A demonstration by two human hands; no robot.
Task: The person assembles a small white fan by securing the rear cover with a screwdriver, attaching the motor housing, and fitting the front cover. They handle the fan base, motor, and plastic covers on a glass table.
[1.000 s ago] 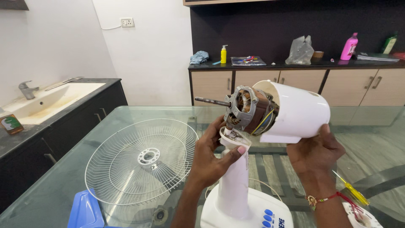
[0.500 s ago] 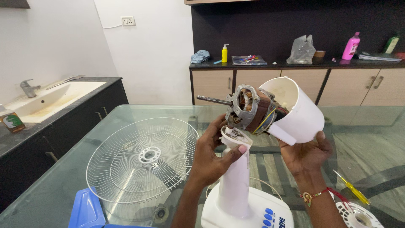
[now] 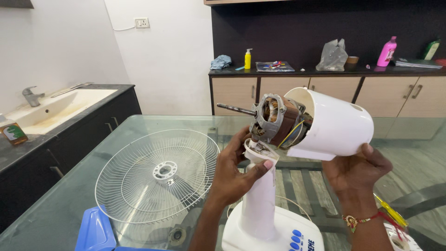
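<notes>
A white fan stand point(image 3: 260, 204) rises from its base on the glass table point(image 3: 83, 186). My left hand point(image 3: 234, 169) grips the top of the stand's neck, just under the exposed fan motor point(image 3: 274, 120) with its copper windings and its shaft pointing left. Behind the motor sits a white motor cover point(image 3: 334, 124), open end toward the motor and partly over its rear. My right hand point(image 3: 357, 172) holds that cover from below.
A white wire fan guard point(image 3: 158, 174) lies on the glass at left, a blue fan blade point(image 3: 95, 232) at the near edge. A yellow screwdriver point(image 3: 390, 211) lies at right. A sink counter point(image 3: 55, 109) is at left; a cabinet with bottles point(image 3: 325, 69) stands behind.
The white cover was tilted open-end-up half a second ago; now it lies level again behind the motor, with my right hand shifted right beneath it. My left hand has stayed put.
</notes>
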